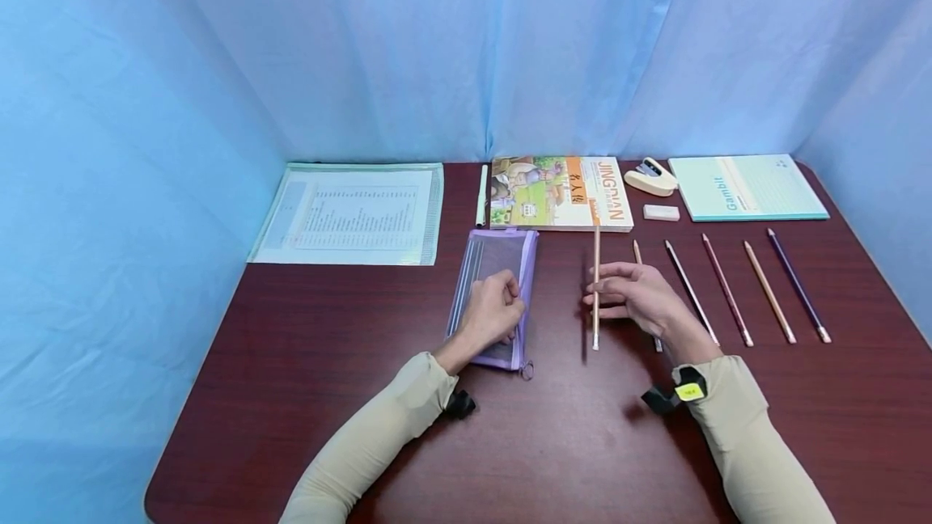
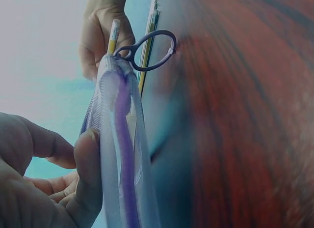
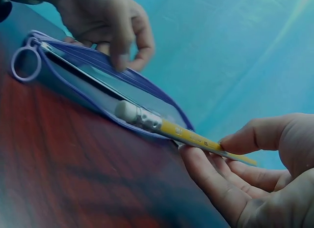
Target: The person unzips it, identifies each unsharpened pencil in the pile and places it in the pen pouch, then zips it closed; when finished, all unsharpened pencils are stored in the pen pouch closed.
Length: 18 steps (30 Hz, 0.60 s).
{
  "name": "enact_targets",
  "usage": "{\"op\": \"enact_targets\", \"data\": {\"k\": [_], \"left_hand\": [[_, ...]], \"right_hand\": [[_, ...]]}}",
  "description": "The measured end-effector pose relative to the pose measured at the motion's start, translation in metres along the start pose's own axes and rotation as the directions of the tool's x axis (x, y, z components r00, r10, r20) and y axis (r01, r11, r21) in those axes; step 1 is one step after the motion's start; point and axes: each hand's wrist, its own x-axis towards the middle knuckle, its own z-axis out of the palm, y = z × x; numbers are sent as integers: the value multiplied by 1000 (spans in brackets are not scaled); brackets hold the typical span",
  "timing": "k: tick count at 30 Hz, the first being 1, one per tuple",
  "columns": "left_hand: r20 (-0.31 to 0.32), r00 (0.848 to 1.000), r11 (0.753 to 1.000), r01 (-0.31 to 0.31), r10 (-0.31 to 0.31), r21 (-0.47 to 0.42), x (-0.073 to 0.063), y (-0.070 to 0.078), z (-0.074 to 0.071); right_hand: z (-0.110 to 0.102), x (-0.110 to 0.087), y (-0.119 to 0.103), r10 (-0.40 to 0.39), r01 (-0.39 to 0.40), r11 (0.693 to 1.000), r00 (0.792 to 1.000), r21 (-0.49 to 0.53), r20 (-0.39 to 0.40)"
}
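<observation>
A purple mesh pencil pouch [image 1: 526, 265] lies on the table with its zipper open, a ring pull [image 3: 27, 63] at its near end. Thin striped lengths show through the mesh. My left hand [image 1: 493, 310] is over the pouch and pinches its upper edge between thumb and fingers [image 3: 120, 51]. To the right, my right hand [image 1: 644, 295] holds a yellow pencil [image 3: 189, 137] between thumb and fingertips, raised above the table. Its white eraser end [image 3: 126, 111] points toward me and overlaps the pouch opening in the right wrist view.
Several pencils [image 1: 726, 289] lie in a row on the right. Along the back are a document folder [image 1: 349, 213], a pale green pen [image 1: 481, 194], a book [image 1: 542, 192], a stapler [image 1: 651, 176], an eraser [image 1: 661, 213] and a notebook [image 1: 750, 188]. Blue curtains [image 1: 408, 47] surround the table.
</observation>
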Motion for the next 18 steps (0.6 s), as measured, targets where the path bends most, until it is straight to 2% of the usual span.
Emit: {"op": "enact_targets", "data": {"k": [11, 18], "left_hand": [[6, 1000, 1000, 3, -3, 13, 0, 0, -1], [3, 1000, 1000, 12, -12, 4, 0, 2, -2]], "right_hand": [[41, 25, 18, 81, -77, 996, 994, -43, 77], [60, 40, 22, 114, -108, 991, 990, -75, 83]]}}
